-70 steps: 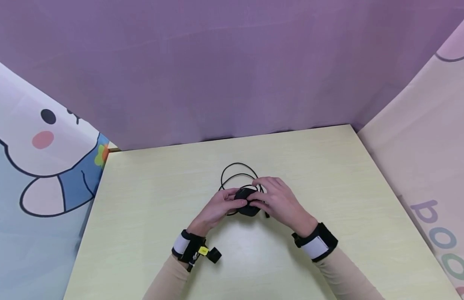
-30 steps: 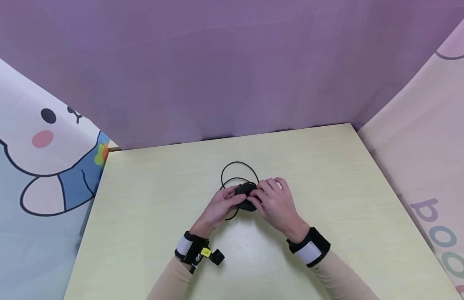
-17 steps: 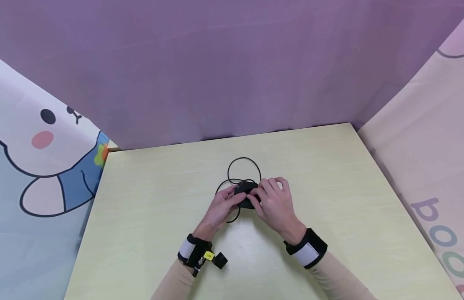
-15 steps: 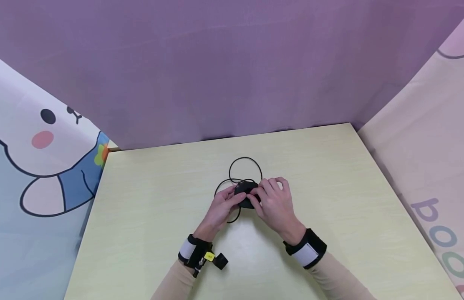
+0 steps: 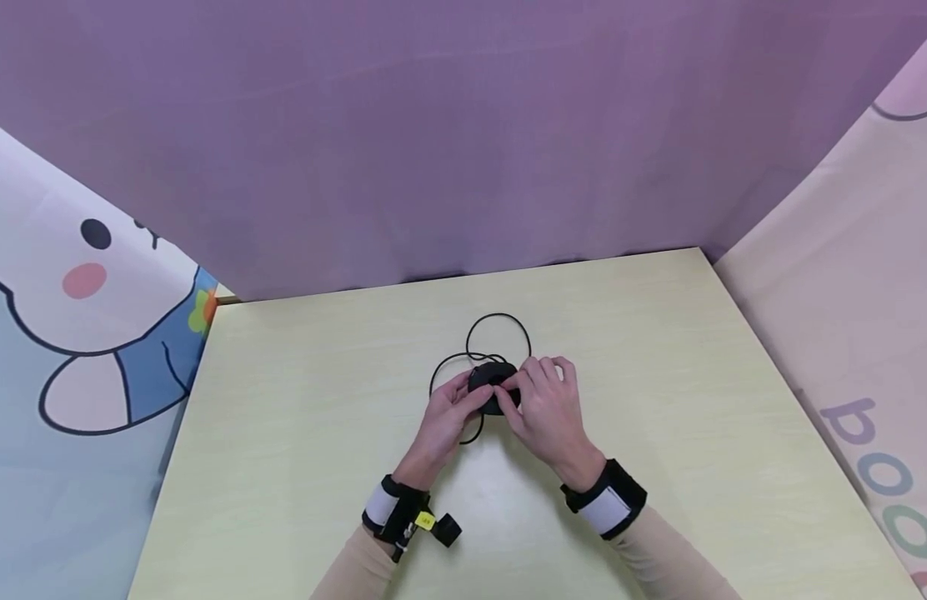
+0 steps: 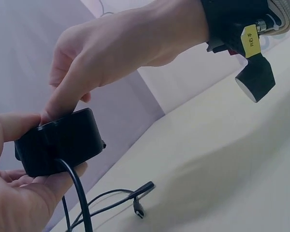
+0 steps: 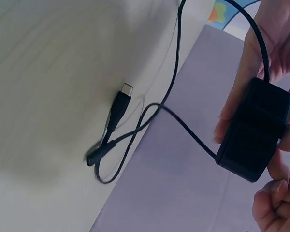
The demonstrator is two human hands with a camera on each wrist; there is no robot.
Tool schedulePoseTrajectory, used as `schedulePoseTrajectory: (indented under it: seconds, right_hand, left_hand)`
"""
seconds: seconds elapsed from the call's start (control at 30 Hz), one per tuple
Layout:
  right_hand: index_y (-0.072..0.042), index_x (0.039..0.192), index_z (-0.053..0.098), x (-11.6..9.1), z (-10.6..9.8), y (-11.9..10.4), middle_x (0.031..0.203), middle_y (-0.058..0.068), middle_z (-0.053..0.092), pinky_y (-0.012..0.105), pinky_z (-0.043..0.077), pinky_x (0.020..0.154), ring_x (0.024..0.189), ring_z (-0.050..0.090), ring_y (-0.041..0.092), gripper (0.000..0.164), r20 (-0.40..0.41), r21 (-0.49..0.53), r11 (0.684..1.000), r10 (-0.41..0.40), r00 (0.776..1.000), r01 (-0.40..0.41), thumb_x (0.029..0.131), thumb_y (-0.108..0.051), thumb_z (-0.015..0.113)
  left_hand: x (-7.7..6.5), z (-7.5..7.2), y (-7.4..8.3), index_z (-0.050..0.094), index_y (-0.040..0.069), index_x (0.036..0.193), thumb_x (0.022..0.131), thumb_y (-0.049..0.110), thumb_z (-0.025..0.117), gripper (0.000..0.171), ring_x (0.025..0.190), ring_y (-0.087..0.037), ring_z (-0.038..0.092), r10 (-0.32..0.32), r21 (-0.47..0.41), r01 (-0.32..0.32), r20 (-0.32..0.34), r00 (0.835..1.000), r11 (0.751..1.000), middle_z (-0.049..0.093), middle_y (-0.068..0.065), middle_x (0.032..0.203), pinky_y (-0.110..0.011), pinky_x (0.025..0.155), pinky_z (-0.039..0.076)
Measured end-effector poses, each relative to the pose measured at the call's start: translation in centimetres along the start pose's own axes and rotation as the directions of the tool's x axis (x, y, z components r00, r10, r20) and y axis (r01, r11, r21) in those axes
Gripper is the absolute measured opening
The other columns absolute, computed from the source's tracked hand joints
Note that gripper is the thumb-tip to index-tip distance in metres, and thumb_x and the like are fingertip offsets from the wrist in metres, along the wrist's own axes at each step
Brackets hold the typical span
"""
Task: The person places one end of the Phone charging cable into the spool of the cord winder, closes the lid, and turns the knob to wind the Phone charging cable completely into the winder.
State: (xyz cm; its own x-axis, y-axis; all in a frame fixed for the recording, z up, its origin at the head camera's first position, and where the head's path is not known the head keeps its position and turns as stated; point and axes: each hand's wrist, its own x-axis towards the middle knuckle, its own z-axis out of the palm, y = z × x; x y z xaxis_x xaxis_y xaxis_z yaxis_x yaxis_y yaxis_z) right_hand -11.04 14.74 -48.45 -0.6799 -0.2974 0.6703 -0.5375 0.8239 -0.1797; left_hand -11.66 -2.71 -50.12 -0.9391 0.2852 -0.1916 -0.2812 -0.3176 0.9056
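Note:
Above the middle of the table, both hands are at a black rounded case point(image 5: 493, 374) with a thin black cable point(image 5: 498, 315). My left hand point(image 5: 443, 421) grips its left side, thumb on top and fingers beneath. My right hand point(image 5: 549, 412) pinches at the top face with thumb and forefinger; the exact spot under the fingertips is hidden. In the right wrist view, cable leaves the case point(image 7: 251, 135) on two sides. A USB-C plug point(image 7: 119, 107) hangs beside a thicker black cable piece point(image 7: 99, 154). The left wrist view shows the same plug point(image 6: 138, 208) below the case.
The pale table point(image 5: 298, 383) extends around the hands. A purple cloth point(image 5: 463, 150) stands behind it, with printed panels on the left point(image 5: 88, 333) and right point(image 5: 846, 317). Each wrist wears a black band; a small black block point(image 5: 446, 530) sticks out from the left one.
The cable loop has shifted right and away from me. My right hand has drawn its fingers together at the case, and its wrist has moved slightly left. My left wrist has moved slightly right.

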Motion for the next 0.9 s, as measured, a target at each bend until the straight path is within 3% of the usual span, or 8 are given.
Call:
schedulePoseTrajectory:
  seconds: [0.37, 0.63, 0.9]
  right_hand:
    - [-0.005, 0.077, 0.068, -0.1, 0.4, -0.5, 0.078, 0.007, 0.06, 0.054, 0.042, 0.09, 0.078, 0.057, 0.032, 0.022, -0.007, 0.069, 0.991, 0.118, 0.993, -0.117, 0.088, -0.021, 0.078]
    - [-0.005, 0.073, 0.067, -0.1, 0.7, -0.8, 0.075, 0.005, 0.06, 0.055, 0.04, 0.091, 0.078, 0.058, 0.029, 0.021, -0.025, 0.095, 0.984, 0.153, 0.988, -0.15, 0.088, -0.018, 0.075]
    - [-0.005, 0.071, 0.065, -0.2, 1.0, -1.1, 0.073, 0.005, 0.059, 0.063, 0.035, 0.093, 0.073, 0.056, 0.03, 0.021, -0.041, 0.124, 0.976, 0.188, 0.981, -0.181, 0.088, -0.015, 0.074]
  left_hand:
    - [-0.1, 0.7, -0.5, 0.048, -0.012, 0.145, 0.102, 0.006, 0.061, 0.048, 0.106, -0.01, 0.07, 0.035, -0.009, -0.036, -0.06, 0.998, 0.999, 0.063, -0.027, 0.136, -0.022, 0.089, 0.057]
    - [-0.2, 1.0, -0.8, 0.046, -0.012, 0.145, 0.102, 0.005, 0.06, 0.048, 0.107, -0.009, 0.07, 0.055, -0.032, -0.057, -0.075, 0.996, 0.998, 0.062, -0.027, 0.138, -0.023, 0.09, 0.056]
    - [-0.2, 1.0, -1.1, 0.048, -0.009, 0.145, 0.102, 0.009, 0.063, 0.05, 0.107, -0.009, 0.07, 0.065, -0.004, -0.066, -0.092, 0.994, 0.998, 0.065, -0.022, 0.135, -0.022, 0.087, 0.057]
